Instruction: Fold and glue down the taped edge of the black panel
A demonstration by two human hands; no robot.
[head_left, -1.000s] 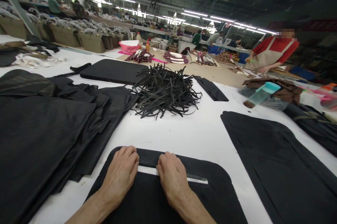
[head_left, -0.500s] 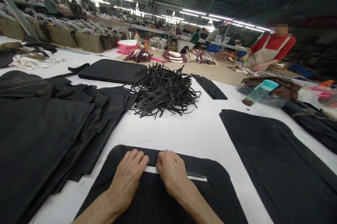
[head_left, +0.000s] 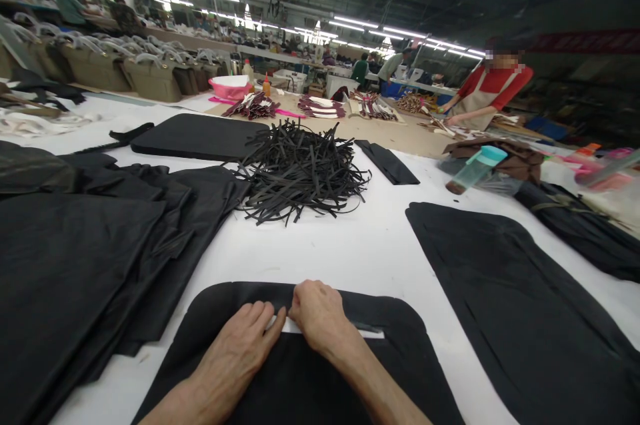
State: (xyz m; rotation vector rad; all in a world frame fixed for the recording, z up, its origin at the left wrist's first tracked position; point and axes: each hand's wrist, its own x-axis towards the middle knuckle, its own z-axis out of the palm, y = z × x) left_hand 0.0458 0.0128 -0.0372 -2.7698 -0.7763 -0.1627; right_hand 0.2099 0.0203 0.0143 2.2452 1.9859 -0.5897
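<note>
A black fabric panel [head_left: 310, 378] with rounded corners lies in front of me, with a long narrow slot [head_left: 373, 333] across its upper part showing white. My left hand [head_left: 245, 338] rests on the panel at the slot's left part, fingers lying on the fabric and thumb stretched toward the right hand. Just beside it, my right hand [head_left: 320, 312] is closed, its fingertips pinching at the slot's upper edge. Its fingers partly hide what they pinch. A thin dark strip edges the slot's right end.
Beyond the panel lies a heap of black strips [head_left: 305, 172]. Black sheets [head_left: 75, 265] are piled at left; another black panel [head_left: 500, 278] lies right. Farther off are a black stack [head_left: 200, 135], a bottle [head_left: 477, 168], a pink basin [head_left: 230, 86] and a person in an apron [head_left: 487, 95].
My right hand has shifted slightly left and up along the slot, closer to the left hand. The left hand's thumb now stretches out more. The view has turned slightly right.
</note>
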